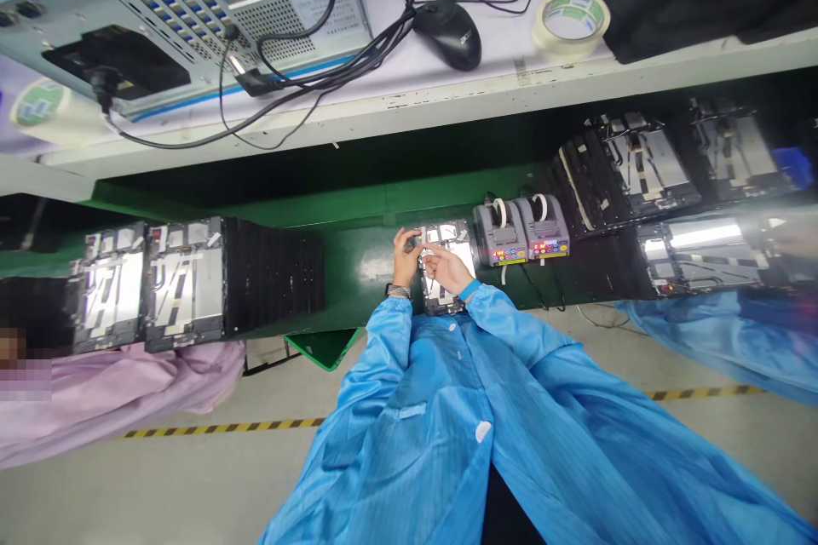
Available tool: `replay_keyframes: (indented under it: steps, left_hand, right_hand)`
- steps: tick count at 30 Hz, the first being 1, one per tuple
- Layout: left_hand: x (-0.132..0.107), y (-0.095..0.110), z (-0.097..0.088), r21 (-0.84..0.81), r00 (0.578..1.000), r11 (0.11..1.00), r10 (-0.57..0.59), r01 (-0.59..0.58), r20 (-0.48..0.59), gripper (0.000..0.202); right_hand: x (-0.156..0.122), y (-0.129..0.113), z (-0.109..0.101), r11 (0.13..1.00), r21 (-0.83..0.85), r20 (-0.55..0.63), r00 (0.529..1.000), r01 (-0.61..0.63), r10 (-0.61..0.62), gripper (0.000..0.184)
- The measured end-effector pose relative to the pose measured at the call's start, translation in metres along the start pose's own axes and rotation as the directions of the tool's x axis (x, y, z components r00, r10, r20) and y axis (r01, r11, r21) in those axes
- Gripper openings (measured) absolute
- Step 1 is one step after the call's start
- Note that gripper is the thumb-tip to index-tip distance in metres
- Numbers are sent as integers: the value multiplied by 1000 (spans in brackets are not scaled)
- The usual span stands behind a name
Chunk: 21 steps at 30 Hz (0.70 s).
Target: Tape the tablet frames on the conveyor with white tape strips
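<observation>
An opened tablet (pixel 440 303) lies in front of me on the green bench, its silver and black inner parts facing up. At its upper left corner, my left hand (pixel 404 262) is closed, with thumb and index finger bent toward each other. Over the tablet's middle, my right hand (pixel 449 271) has its index finger reaching across to the left fingertips and its other fingers curled. Whatever sits between the fingertips is too small to make out. Just right of the tablet stand two grey tape dispensers (pixel 499 232) with lit displays and white tape rolls.
Stacked opened tablets (pixel 185 272) stand on the left, with more tablets (pixel 652 166) on the right. A shelf (pixel 383 106) above carries a computer case (pixel 274 17), cables, a mouse (pixel 449 32) and a tape roll (pixel 571 24). A pink sleeve (pixel 128 387) and a blue sleeve (pixel 728 341) flank me.
</observation>
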<state>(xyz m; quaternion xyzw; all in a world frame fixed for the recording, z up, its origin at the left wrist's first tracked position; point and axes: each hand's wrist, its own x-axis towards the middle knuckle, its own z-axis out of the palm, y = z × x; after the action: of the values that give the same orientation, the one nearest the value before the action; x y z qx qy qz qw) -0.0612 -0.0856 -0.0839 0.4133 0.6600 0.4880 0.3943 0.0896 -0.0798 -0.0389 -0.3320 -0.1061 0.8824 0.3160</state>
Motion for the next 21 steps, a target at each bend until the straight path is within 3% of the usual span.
replay_keyframes:
  steps: [17, 19, 21]
  left_hand:
    - [6, 2, -10, 225, 993, 973, 26, -51, 114, 19]
    - [7, 2, -11, 233, 992, 971, 22, -52, 127, 20]
    - [7, 3, -12, 230, 991, 972, 13, -43, 132, 19]
  right_hand:
    - [-3, -12, 7, 991, 99, -42, 995, -86, 90, 30]
    - [-6, -14, 4, 993, -22, -40, 992, -120, 119, 33]
    - [-10, -18, 1, 954, -292, -99, 994, -75, 48, 34]
